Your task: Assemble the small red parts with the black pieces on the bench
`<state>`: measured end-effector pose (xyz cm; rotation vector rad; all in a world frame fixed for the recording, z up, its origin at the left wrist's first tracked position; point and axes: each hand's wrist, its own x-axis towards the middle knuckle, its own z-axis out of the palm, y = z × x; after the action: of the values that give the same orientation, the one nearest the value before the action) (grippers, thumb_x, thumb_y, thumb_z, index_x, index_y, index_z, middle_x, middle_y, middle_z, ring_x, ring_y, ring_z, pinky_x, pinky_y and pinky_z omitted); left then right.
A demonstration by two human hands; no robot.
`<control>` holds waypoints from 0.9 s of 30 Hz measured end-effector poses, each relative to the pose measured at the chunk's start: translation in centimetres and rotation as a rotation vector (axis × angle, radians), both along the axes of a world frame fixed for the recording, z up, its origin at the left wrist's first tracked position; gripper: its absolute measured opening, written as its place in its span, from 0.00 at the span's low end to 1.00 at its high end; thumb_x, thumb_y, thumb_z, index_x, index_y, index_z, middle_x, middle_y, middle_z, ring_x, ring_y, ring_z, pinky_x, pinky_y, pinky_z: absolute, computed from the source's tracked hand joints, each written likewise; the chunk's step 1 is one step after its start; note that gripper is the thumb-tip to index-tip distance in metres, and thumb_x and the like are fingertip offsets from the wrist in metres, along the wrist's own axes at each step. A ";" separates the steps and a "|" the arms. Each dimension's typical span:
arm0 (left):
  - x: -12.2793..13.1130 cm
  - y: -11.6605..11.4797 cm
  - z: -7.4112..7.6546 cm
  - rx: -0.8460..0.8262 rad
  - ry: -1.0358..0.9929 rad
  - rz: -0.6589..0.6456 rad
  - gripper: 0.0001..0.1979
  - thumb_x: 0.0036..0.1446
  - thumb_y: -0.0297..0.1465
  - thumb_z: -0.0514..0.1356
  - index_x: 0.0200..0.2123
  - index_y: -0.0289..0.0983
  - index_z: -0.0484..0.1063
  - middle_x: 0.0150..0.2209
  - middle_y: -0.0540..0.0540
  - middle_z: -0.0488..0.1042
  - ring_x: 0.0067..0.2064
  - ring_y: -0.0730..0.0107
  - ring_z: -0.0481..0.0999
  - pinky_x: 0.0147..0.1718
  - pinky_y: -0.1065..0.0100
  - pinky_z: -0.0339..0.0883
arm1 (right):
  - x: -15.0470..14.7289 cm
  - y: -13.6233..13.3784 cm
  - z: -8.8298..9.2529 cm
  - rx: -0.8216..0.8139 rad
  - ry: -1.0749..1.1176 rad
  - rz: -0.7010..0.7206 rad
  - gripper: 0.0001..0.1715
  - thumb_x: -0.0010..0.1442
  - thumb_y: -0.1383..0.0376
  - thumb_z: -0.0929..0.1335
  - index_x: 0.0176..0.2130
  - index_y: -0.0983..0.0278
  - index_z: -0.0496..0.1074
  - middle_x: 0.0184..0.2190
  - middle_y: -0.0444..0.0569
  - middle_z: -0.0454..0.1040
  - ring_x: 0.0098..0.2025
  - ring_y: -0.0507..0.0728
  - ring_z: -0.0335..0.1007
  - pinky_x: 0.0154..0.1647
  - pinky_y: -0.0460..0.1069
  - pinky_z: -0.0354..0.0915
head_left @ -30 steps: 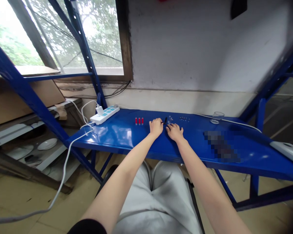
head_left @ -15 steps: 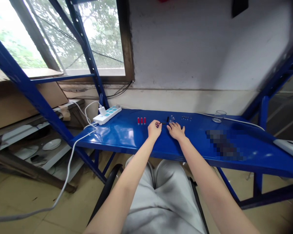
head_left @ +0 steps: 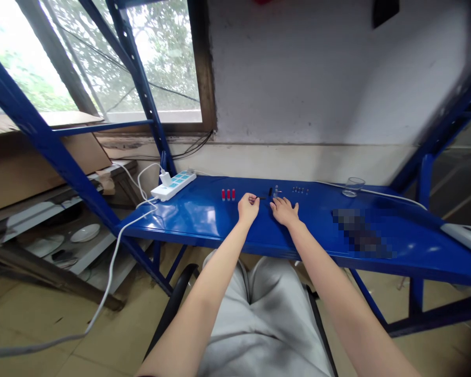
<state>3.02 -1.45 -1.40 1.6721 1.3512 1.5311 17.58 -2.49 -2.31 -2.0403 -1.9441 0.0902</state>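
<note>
Both my hands rest on a blue metal shelf (head_left: pixel 204 220). My left hand (head_left: pixel 248 207) has its fingers curled and pinches a small thin black piece near its fingertips. My right hand (head_left: pixel 284 210) lies flat with fingers stretched forward, just short of a small black part (head_left: pixel 270 191) and a tiny clear part (head_left: pixel 276 192). Three little red pieces (head_left: pixel 228 195) stand in a row left of my left hand. A row of tiny dark dots (head_left: pixel 299 190) sits right of the clear part.
A white power strip (head_left: pixel 176 184) with a plugged cable lies at the shelf's back left. A small glass (head_left: pixel 351 186) stands back right beside a white cable. A white device (head_left: pixel 465 235) sits at the far right. Blue rack posts flank the shelf; plates lie lower left.
My left hand has pulled back a little from the black part and curled its fingers on a thin piece. The view shifted slightly; my right hand stays flat.
</note>
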 end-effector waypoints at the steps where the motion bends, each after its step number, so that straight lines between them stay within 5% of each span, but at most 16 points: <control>1: 0.0 -0.1 0.1 -0.007 -0.009 0.001 0.02 0.49 0.28 0.58 0.29 0.35 0.67 0.27 0.49 0.71 0.28 0.77 0.69 0.32 0.73 0.66 | -0.1 -0.2 0.1 0.029 0.000 0.013 0.28 0.64 0.57 0.48 0.57 0.60 0.59 0.60 0.53 0.56 0.63 0.62 0.42 0.56 0.73 0.36; 7: -0.1 0.2 0.0 -0.043 -0.056 0.012 0.02 0.49 0.28 0.59 0.29 0.35 0.68 0.27 0.49 0.71 0.28 0.77 0.70 0.32 0.73 0.66 | -0.5 -1.0 0.8 0.309 0.087 0.102 0.18 0.62 0.59 0.56 0.46 0.61 0.67 0.48 0.53 0.69 0.51 0.60 0.61 0.56 0.65 0.46; 13: -0.3 0.8 -0.6 -0.070 -0.094 0.025 0.04 0.49 0.29 0.59 0.29 0.35 0.69 0.29 0.47 0.73 0.30 0.75 0.72 0.33 0.71 0.67 | -0.1 -0.7 1.2 0.497 0.356 0.140 0.14 0.60 0.63 0.56 0.43 0.64 0.64 0.38 0.54 0.72 0.40 0.56 0.68 0.42 0.50 0.61; 27: -0.4 1.2 -0.8 -0.116 -0.150 0.033 0.04 0.49 0.29 0.59 0.29 0.34 0.70 0.30 0.46 0.74 0.31 0.74 0.73 0.35 0.71 0.67 | -0.3 -1.0 1.4 0.501 0.557 0.170 0.14 0.60 0.58 0.56 0.38 0.63 0.63 0.27 0.48 0.71 0.29 0.53 0.68 0.34 0.47 0.62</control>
<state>2.65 -0.25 -2.22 1.4416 1.3670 1.5329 17.27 -3.48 -0.93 -1.3468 -1.5790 0.1698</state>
